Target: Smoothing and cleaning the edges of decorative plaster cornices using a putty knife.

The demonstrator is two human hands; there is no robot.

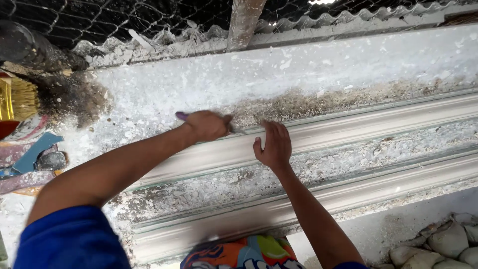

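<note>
A long white moulding [348, 132], ridged and crusted with dried plaster, runs across the view from lower left to upper right. Above it lies a flat plaster-covered slab [298, 69], and beyond that a wire mesh [99, 20] and a post [244, 22]. The left arm stretches from the blue sleeve [69, 241] up to the moulding's top ridge, where the left hand [206, 125] is closed around a scraping tool [181, 116]; its purple handle end sticks out behind the fist and its blade touches the ridge. Just beside it on the moulding, the right hand [273, 145] rests open, palm down, fingers pressed flat. A yellow brush [17, 99] lies well left of the moulding.
</note>
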